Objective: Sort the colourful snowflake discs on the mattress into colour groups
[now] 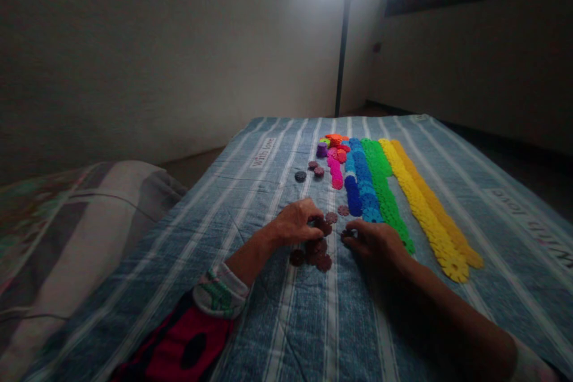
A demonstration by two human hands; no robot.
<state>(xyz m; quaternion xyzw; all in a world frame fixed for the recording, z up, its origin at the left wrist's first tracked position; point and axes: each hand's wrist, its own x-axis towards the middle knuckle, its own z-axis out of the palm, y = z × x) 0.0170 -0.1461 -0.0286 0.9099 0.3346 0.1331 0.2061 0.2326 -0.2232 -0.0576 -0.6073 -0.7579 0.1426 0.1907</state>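
Observation:
My left hand (296, 221) is closed, thumb and finger pinching a brown notched disc (324, 227) at the edge of a small heap. More brown notched discs (317, 253) lie loosely piled below it, some overlapping. My right hand (375, 240) is closed too, its fingertips around a dark notched disc (345, 234) that is partly covered. Just beyond both hands, two brown discs (343, 210) lie flat on the striped cloth. Right of them run overlapping rows of discs: dark blue (353, 197), lighter blue (369, 200), green (388, 209) and yellow (430, 221).
Farther off are a pink row (335, 173), a purple stack (322, 150), an orange-red cluster (336, 141), a black stack (300, 176) and small brown stacks (319, 172). The blue striped cloth (250, 191) covers the surface. Behind it stands a lamp pole (344, 48).

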